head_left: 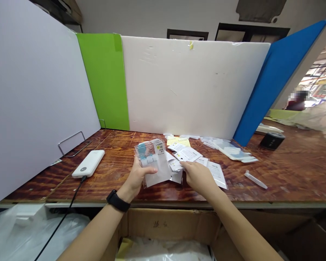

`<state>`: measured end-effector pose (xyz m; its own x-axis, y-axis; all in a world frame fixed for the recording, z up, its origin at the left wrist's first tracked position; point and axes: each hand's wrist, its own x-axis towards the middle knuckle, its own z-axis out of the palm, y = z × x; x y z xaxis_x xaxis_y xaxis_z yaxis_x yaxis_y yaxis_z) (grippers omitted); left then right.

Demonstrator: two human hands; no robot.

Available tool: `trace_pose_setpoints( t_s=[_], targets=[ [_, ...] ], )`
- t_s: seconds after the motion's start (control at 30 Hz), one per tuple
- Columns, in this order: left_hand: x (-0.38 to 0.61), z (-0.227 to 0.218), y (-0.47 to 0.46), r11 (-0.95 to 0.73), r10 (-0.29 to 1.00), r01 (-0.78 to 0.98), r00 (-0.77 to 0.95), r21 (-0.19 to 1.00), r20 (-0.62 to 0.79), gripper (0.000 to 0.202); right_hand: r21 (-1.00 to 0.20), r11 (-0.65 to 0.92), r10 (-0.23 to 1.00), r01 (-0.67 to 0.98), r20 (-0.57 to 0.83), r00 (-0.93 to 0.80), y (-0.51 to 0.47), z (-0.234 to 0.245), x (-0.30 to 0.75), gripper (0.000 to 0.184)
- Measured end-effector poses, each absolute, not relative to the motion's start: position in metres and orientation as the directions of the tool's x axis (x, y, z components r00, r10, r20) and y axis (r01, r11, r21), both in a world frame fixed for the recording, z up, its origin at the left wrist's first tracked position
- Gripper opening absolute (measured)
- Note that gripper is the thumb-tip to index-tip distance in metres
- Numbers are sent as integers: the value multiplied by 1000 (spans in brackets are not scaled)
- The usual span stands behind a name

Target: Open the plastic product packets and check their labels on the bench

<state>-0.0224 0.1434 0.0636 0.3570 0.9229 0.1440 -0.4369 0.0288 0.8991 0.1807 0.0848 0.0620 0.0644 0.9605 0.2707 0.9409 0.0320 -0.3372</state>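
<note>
My left hand (pixel 137 175), with a black band at its wrist, grips several clear-bagged packets (pixel 154 177), thumb across the front. The front one carries a blue-and-white picture and a label printed "1,000". My right hand (pixel 197 175) has its thumb and forefinger closed at the edge of a white packet (pixel 176 165) in a loose pile just right of the held ones; the other fingers are tucked out of sight. Around it, more white printed packets (pixel 190 154) overlap, and one packet (pixel 217 174) lies flat beyond my right hand.
Behind the packets lies a yellow dotted sheet (pixel 182 141). Clear plastic bags (pixel 230 149) and a small clear tube (pixel 255 180) are to the right. A white power bank (pixel 89 164) with a black cable sits left. White, green and blue panels enclose the table; a cardboard box (pixel 168 223) stands below its edge.
</note>
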Motion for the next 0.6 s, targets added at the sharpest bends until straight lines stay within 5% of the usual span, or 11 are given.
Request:
trace_pose_setpoints(
  t_s=[0.13, 0.33, 0.6],
  targets=[
    [-28, 68, 137, 84, 852, -446, 496, 891, 168, 80, -522, 6, 865, 853, 431, 257, 83, 70, 175, 34],
    [-33, 76, 122, 147, 709, -415, 677, 898, 197, 72, -830, 303, 866, 468, 445, 228, 83, 68, 158, 31],
    [-38, 72, 122, 156, 624, -395, 750, 905, 219, 70, -936, 351, 931, -20, 347, 115, 88, 59, 150, 34]
  ],
)
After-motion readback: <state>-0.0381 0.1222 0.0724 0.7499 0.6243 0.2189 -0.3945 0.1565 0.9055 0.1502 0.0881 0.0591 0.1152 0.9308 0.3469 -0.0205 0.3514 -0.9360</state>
